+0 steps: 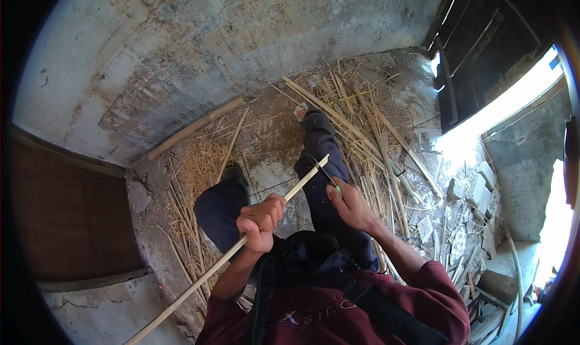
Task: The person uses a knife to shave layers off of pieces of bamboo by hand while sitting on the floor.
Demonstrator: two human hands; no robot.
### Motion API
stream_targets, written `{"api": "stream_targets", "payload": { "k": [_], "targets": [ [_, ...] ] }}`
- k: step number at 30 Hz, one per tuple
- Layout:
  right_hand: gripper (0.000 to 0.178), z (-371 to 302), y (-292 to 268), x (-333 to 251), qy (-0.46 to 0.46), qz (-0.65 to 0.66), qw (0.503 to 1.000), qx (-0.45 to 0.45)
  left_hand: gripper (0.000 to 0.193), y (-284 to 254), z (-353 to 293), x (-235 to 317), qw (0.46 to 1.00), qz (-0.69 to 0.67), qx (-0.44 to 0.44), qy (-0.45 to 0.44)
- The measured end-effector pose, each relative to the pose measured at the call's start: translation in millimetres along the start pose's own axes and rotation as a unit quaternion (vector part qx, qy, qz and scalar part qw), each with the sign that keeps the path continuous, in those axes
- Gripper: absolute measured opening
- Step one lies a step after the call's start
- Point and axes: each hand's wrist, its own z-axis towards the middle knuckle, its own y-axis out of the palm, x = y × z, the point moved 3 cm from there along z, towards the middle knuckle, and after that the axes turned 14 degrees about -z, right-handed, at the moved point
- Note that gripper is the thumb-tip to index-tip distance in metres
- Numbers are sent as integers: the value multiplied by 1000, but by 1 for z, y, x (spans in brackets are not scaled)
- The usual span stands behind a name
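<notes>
My left hand (262, 220) is closed around a long, pale bamboo strip (199, 280). The strip slants from the lower left up to its far end above my right thigh. In my right hand (353, 207) is a knife (329, 178) with a green handle and a dark, thin blade. The blade lies against the strip close to its far end, just past a notch or split there. Fingers of my right hand wrap the handle, so only a little of the green shows.
Bamboo poles and strips (376, 134) lie heaped on the floor at right, with shavings (208, 161) around my feet. A thick bamboo pole (196, 127) rests along the stained wall (241, 49). Broken tiles and rubble (477, 194) lie near the bright opening at far right.
</notes>
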Motion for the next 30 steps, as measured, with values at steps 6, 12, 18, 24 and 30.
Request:
{"api": "stream_targets", "payload": {
  "k": [6, 12, 18, 24, 30],
  "targets": [
    [20, -5, -6, -17, 0, -74, 997, 3, 78, 0, -1, 3, 999, 12, -32, -9],
    [17, -3, -6, -21, 11, -89, 996, 3, 77, 2, 1, 2, 998, 32, -49, 2],
    [25, -7, -6, -7, 17, -10, 999, -26, 79, 7, 1, 4, 993, 46, -109, 2],
    [27, -9, -13, -2, 31, -6, 999, 4, 77, 15, 8, 5, 982, 52, -183, 16],
    [22, -5, -14, -11, 3, -69, 998, 0, 77, 15, 11, 11, 970, 70, -231, -12]
  ]
}}
